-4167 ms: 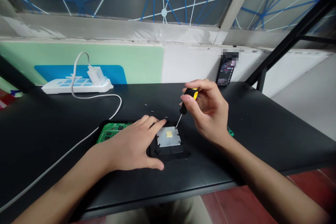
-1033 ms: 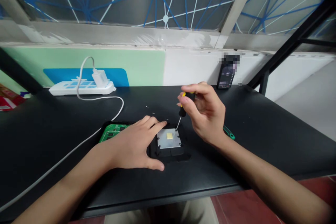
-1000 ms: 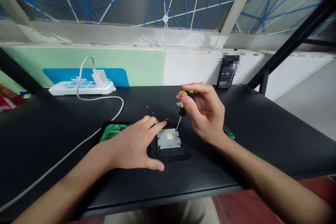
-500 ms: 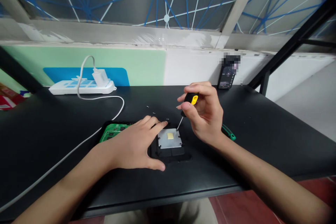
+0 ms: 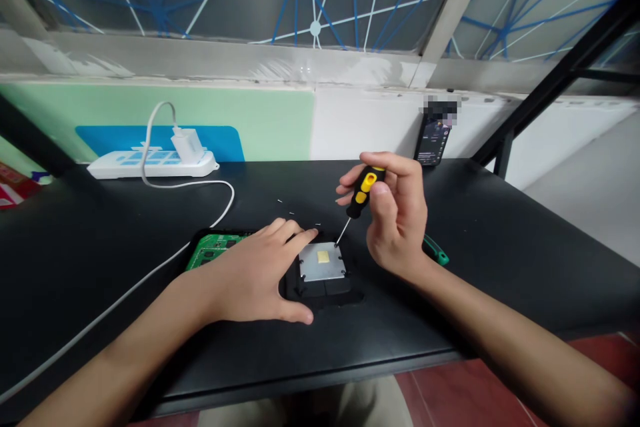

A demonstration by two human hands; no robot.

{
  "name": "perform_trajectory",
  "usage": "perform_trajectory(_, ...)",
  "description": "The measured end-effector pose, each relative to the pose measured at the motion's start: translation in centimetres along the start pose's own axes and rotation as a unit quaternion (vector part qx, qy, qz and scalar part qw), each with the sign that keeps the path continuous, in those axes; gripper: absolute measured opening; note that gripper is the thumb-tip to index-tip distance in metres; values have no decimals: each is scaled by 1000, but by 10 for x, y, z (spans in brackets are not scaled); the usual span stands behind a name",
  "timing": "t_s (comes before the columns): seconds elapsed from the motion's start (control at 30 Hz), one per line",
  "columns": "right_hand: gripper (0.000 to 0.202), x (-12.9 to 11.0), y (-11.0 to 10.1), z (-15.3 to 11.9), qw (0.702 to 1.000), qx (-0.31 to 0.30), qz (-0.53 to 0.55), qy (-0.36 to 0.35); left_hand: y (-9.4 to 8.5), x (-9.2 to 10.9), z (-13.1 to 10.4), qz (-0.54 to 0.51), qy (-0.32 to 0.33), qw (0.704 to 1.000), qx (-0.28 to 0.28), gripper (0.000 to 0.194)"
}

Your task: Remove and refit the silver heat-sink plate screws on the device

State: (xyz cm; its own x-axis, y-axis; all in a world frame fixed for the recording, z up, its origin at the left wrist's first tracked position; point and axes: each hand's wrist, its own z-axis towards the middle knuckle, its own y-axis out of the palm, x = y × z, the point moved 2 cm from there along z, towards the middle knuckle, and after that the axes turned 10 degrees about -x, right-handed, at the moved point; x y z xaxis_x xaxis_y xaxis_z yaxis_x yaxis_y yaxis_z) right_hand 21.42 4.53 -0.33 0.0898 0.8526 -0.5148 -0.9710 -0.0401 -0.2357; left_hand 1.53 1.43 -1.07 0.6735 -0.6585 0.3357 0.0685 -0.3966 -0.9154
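Observation:
My right hand [image 5: 397, 213] grips a black and yellow screwdriver [image 5: 363, 192] by its handle. The screwdriver leans, its tip at the far right corner of a silver metal plate [image 5: 313, 270] that has a small yellowish pad [image 5: 323, 257] in its middle. This plate sits in a black housing [image 5: 327, 288]. My left hand [image 5: 260, 273] lies over the left part of the device with thumb and fingers spread, its fingertips near the plate's far left corner. A green circuit board [image 5: 213, 248] shows partly beyond my left hand; the rest is hidden under it.
Several small screws [image 5: 291, 213] lie beyond the device. A green-handled tool [image 5: 436, 251] is partly hidden behind my right wrist. At the back stand a white power strip [image 5: 120, 165] with a charger [image 5: 187, 145] and a phone [image 5: 431, 140]. A white cable [image 5: 125, 297] crosses the left side.
My right fingers have shifted round the screwdriver handle, which has turned and shows more yellow. The screwdriver tip stays at the same plate corner. My left hand keeps its place.

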Motion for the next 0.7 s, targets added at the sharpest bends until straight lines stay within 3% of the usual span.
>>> perform_trajectory(0.2,27,1,-1,-2,999,-25,22,17,0,1,0,-1,-3,1000,-7,99)
perform_trajectory(0.53,36,7,-2,2,998,-3,-41,-39,0,1,0,-7,-4,1000,-9,99)
perform_trajectory(0.7,39,9,-3,1,998,12,-62,-21,1,0,0,-11,-2,1000,-1,98)
